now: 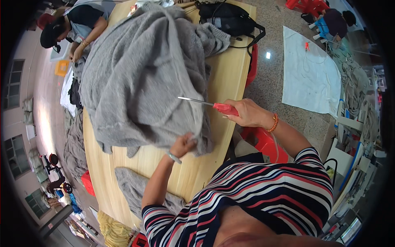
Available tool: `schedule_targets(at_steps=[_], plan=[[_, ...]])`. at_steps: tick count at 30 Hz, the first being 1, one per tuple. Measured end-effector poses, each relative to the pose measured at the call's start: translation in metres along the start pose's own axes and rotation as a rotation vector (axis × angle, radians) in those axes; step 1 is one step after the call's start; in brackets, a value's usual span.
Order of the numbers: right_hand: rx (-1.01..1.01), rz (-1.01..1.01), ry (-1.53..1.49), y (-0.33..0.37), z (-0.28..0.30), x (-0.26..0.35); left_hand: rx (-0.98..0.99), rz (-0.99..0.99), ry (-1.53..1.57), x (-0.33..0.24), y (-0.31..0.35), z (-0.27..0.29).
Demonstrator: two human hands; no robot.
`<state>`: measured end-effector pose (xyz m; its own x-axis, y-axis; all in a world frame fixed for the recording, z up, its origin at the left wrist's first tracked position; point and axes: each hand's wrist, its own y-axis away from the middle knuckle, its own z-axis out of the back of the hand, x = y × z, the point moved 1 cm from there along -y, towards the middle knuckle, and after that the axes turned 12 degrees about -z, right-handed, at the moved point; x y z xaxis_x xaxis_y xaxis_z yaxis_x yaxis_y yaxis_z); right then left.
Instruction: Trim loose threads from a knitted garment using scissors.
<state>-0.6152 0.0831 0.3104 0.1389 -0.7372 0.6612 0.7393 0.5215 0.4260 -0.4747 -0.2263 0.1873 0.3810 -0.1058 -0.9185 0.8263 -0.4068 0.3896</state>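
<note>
My right hand [247, 113] is closed around the red handle of a tool [225, 109] with a long, thin metal shaft. The shaft points left, over a large heap of fuzzy grey knit fabric [144, 78] on the wooden table. A pale tube or cord [276, 150] hangs below my right wrist; its link to the tool is hidden. My left hand [183, 144] grips the near edge of the grey knit, its fingers slightly blurred. Another grey knit piece [138, 189] lies beneath my left forearm at the table's near side.
A black bag [230, 18] with straps sits at the table's far right. Red tubs [263, 142] stand by the right edge. Another person [78, 24] works at the far left. White cloth [308, 74] with a red-tipped cord lies on the floor at right.
</note>
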Motion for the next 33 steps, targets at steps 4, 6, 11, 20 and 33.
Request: schedule_targets(at_steps=[4,6,11,20,33], plan=[[-0.130,-0.019,-0.215,-0.010,0.002,-0.039,0.536,-0.020,-0.955,-0.031,0.013,-0.009],[-0.178,-0.055,-0.322,-0.008,0.009,-0.055,-0.035,-0.218,-0.838,-0.113,-0.029,-0.006],[-0.246,-0.170,-0.353,-0.016,0.031,-0.066,-0.887,-0.825,-0.195,-0.237,-0.186,0.052],[-0.210,-0.062,-0.249,-0.028,0.061,-0.058,-1.209,-0.592,0.575,-0.202,-0.272,0.154],[-0.073,0.088,0.200,-0.100,0.098,0.053,-1.084,-0.749,0.582,-0.141,-0.203,0.103]])
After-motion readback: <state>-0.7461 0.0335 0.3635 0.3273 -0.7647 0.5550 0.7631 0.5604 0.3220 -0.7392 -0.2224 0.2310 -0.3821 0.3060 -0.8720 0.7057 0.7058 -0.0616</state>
